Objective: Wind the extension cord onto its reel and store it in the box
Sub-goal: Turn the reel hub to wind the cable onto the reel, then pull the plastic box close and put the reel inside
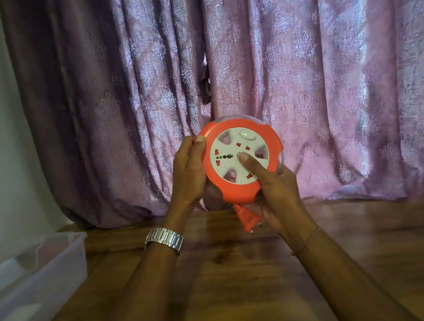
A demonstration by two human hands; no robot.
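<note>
Clear box (pixel 63 250) sat left of the left hand, well apart. Reel (pixel 243 160) was held up between both hands: left hand (pixel 189 174) gripped its rim, right hand (pixel 277 192) cupped the lower edge, forefinger pressed on the white face. Plug (pixel 249 220) dangled below the reel, just beside the right hand. Risk: the loose plug could snag the box wall and jerk the reel out of a shallow grip.

Dim room, backlit through the curtain (pixel 248 74); table (pixel 247 276) glare; blurred, warped edges.
</note>
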